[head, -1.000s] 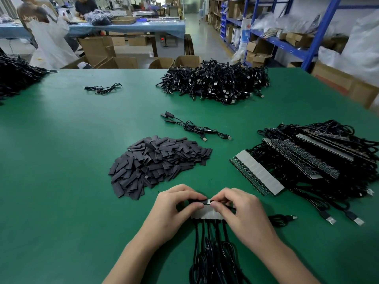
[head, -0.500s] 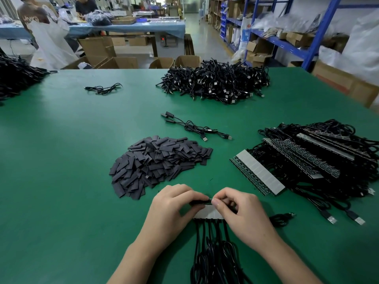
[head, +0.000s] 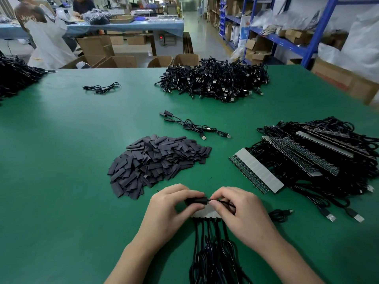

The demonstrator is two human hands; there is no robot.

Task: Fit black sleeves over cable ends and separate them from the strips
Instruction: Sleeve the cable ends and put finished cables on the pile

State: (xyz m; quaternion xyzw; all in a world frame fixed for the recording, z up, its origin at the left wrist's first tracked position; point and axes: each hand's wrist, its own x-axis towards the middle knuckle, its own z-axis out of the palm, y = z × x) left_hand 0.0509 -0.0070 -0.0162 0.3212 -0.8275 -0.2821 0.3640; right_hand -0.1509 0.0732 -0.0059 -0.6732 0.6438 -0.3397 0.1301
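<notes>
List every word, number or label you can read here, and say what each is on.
No text reads clearly.
Pale print on a person's brown top: blurred.
Red display on the grey box under the far table: too small.
Blue-and-white panel by the shelving: blurred.

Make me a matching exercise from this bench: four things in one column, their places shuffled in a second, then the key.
1 sleeve pile
2 big cable heap
3 stacked strips
4 single sleeve

A pinched in the left hand
B far edge of the table
C right side of the table
D mid-table, left of the strips

Pairs: 1-D, 2-B, 3-C, 4-A
</notes>
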